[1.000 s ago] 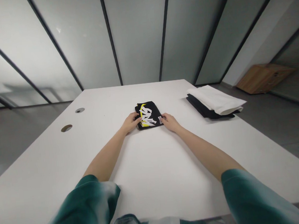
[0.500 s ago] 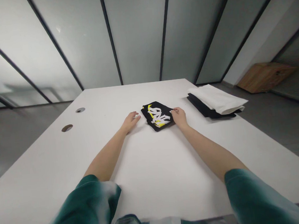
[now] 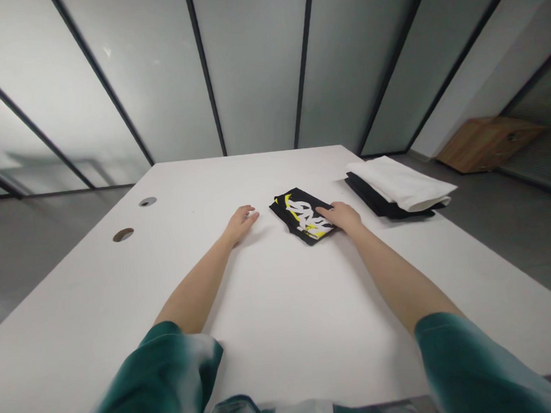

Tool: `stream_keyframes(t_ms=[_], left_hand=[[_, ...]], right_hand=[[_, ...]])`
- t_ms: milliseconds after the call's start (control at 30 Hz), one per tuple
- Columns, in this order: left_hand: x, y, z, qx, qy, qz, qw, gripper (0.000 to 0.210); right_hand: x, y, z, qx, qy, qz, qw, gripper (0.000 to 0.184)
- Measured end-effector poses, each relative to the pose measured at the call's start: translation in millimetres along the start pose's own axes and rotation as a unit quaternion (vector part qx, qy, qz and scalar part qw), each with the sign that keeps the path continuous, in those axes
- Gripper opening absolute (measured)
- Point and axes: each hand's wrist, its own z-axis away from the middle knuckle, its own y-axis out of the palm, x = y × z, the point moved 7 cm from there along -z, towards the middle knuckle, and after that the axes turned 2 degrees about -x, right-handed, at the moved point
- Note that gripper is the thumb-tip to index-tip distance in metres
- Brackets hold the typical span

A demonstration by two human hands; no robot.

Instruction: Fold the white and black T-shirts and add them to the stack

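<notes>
A folded black garment [image 3: 299, 212] with a white and yellow print is in the middle of the view, over the white table [image 3: 283, 301]. My right hand [image 3: 343, 215] grips its right edge, thumb on top and the other fingers hidden underneath. To the left of the garment, my left hand [image 3: 241, 225] rests by the tabletop with its fingers apart and nothing in them. A gap separates that hand from the cloth.
On the right side of the table lies a stack of folded cloth, a white piece [image 3: 402, 182] over a black one [image 3: 375, 200]. Two round holes [image 3: 124, 235] pierce the tabletop at left. Beyond stand frosted glass panels [image 3: 250, 68] and a wooden cabinet [image 3: 490, 144].
The folded black garment has shifted right, away from my left hand. My right hand has moved right with it, and its thumb now lies over the top. My left hand has stayed put.
</notes>
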Motion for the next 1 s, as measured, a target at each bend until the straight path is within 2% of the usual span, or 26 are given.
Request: stream_keyframes(t_ms=[200, 433, 533, 667, 733, 867, 1000], left_hand=[[0, 0.6, 0, 0.004, 0.001, 0.001, 1.000, 0.044], [-2, 2.5, 2, 0.008, 0.013, -0.014, 1.000, 0.043], [-6, 3.9, 4, 0.017, 0.021, -0.028, 0.999, 0.045], [-7, 3.8, 5, 0.022, 0.022, -0.041, 0.999, 0.046], [-7, 3.2, 5, 0.024, 0.024, -0.046, 0.998, 0.047], [-9, 2.8, 5, 0.028, 0.031, -0.053, 0.998, 0.049], [-9, 3.6, 5, 0.030, 0.035, -0.057, 0.997, 0.048]], right_hand=[[3, 2, -4, 0.022, -0.036, -0.008, 0.999, 0.045], [-15, -27, -14, 0.025, -0.025, 0.089, 0.995, 0.037], [-23, -29, -19, 0.068, -0.019, 0.078, 0.994, 0.039], [-13, -18, -22, 0.099, -0.024, 0.034, 0.994, 0.053], [-6, -12, -21, 0.090, -0.014, 0.025, 0.996, 0.058], [9, -8, -13, 0.041, -0.035, 0.034, 0.998, 0.055], [11, -32, 1, -0.051, -0.072, 0.076, 0.993, 0.055]])
